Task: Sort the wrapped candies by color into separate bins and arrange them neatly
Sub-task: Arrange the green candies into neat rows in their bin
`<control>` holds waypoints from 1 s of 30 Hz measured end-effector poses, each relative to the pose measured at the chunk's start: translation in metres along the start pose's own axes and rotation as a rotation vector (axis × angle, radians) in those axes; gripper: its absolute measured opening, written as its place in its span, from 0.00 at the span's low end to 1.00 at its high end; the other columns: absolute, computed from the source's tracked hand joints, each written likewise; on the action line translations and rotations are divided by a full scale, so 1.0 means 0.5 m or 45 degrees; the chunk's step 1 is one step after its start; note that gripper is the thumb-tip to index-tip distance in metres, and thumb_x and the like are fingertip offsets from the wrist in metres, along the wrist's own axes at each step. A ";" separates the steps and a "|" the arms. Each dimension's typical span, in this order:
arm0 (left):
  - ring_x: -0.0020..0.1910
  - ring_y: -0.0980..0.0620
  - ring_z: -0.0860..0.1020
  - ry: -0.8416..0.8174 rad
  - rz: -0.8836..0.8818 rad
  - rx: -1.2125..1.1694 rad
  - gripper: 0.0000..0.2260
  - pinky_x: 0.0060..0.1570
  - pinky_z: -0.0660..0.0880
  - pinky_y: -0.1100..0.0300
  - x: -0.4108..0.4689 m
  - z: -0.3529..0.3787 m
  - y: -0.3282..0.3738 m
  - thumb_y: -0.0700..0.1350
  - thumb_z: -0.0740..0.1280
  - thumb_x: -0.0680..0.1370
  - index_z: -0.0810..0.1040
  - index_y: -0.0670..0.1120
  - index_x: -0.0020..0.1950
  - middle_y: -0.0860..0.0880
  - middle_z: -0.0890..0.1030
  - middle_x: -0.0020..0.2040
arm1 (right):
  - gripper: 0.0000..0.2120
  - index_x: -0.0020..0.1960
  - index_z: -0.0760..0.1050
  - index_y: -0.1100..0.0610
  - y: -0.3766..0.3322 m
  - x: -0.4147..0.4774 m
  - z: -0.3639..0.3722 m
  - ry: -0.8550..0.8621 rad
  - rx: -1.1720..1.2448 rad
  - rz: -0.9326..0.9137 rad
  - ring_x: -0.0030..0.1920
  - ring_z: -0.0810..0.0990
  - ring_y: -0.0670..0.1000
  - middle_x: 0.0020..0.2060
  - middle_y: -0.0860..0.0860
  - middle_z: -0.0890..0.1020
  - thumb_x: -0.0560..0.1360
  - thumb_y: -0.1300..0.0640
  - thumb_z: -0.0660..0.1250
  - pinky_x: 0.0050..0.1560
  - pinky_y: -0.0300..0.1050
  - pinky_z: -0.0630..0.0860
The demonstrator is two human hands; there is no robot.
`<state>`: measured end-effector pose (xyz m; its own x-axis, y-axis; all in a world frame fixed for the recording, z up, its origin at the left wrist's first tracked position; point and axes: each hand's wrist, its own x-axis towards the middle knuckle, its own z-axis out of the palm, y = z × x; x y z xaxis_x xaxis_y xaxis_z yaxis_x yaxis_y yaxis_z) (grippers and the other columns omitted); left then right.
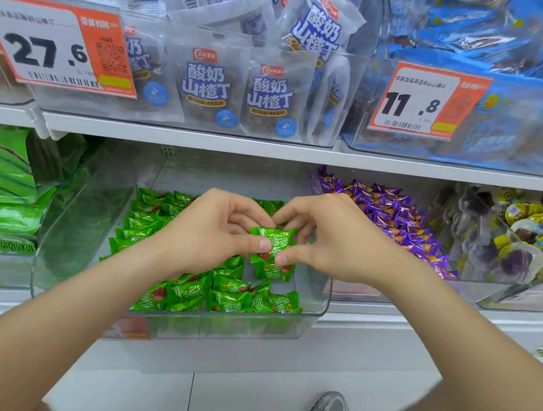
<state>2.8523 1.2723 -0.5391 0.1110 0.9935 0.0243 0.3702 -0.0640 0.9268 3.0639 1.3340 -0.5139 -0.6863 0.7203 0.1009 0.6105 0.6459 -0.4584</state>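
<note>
— Where's the candy?
— Centre frame: my left hand (211, 233) and right hand (328, 240) both pinch one green candy (272, 244) above the clear bin (72, 225) of greens.
— Purple ones?
— Purple candies (390, 219), right of centre.

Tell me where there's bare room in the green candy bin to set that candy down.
Free patch: the clear plastic bin has a bare strip on its left, between its left wall and the rows of green wrapped candies. The front right is crowded. Both the left hand and the right hand pinch one green candy above them.
</note>
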 end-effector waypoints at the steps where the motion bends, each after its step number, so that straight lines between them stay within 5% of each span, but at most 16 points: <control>1: 0.39 0.49 0.86 -0.007 0.021 0.028 0.12 0.45 0.82 0.56 0.002 -0.003 0.000 0.38 0.80 0.72 0.84 0.46 0.53 0.45 0.87 0.41 | 0.28 0.60 0.82 0.46 0.000 -0.001 -0.002 -0.009 0.001 0.009 0.40 0.84 0.41 0.44 0.41 0.85 0.63 0.45 0.86 0.54 0.41 0.79; 5: 0.39 0.56 0.84 -0.059 0.168 0.362 0.12 0.44 0.81 0.62 0.010 -0.004 -0.002 0.45 0.82 0.71 0.84 0.53 0.51 0.52 0.85 0.41 | 0.25 0.55 0.77 0.43 0.004 0.000 0.005 -0.048 -0.119 0.014 0.50 0.81 0.42 0.42 0.38 0.84 0.63 0.45 0.85 0.61 0.48 0.75; 9: 0.39 0.61 0.82 0.005 0.203 0.647 0.12 0.42 0.78 0.66 0.012 0.012 -0.014 0.58 0.80 0.71 0.86 0.57 0.52 0.58 0.84 0.38 | 0.33 0.65 0.75 0.41 0.023 0.002 0.009 -0.031 -0.105 0.008 0.53 0.80 0.41 0.47 0.38 0.85 0.64 0.43 0.84 0.61 0.44 0.74; 13: 0.36 0.69 0.75 0.019 0.209 0.906 0.10 0.44 0.73 0.67 0.025 0.036 -0.040 0.55 0.77 0.73 0.87 0.54 0.52 0.61 0.81 0.37 | 0.27 0.68 0.76 0.46 0.049 -0.007 0.000 0.187 -0.197 -0.069 0.59 0.76 0.46 0.57 0.46 0.80 0.71 0.44 0.75 0.64 0.46 0.72; 16: 0.43 0.63 0.77 -0.083 0.181 0.942 0.13 0.52 0.80 0.56 0.042 0.059 -0.051 0.54 0.78 0.73 0.85 0.56 0.56 0.58 0.83 0.46 | 0.22 0.66 0.78 0.48 0.062 -0.011 0.002 0.235 -0.236 -0.027 0.59 0.76 0.50 0.56 0.48 0.80 0.73 0.45 0.68 0.62 0.43 0.68; 20: 0.53 0.52 0.83 -0.104 0.227 1.081 0.14 0.52 0.81 0.52 0.065 0.092 -0.052 0.55 0.79 0.72 0.84 0.57 0.56 0.57 0.85 0.50 | 0.21 0.64 0.79 0.46 0.067 -0.009 0.021 0.150 -0.339 -0.021 0.59 0.76 0.53 0.55 0.47 0.80 0.73 0.43 0.64 0.65 0.51 0.69; 30: 0.39 0.56 0.83 -0.101 0.062 0.948 0.08 0.45 0.82 0.56 0.079 0.109 -0.064 0.46 0.81 0.69 0.88 0.50 0.46 0.55 0.85 0.36 | 0.18 0.63 0.80 0.44 0.072 -0.009 0.016 0.107 -0.360 -0.039 0.56 0.77 0.54 0.53 0.47 0.81 0.74 0.43 0.64 0.65 0.53 0.69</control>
<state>2.8950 1.3087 -0.5884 0.1988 0.9800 0.0060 0.8861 -0.1823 0.4262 3.0856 1.3521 -0.5376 -0.6784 0.7099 0.1890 0.6839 0.7043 -0.1906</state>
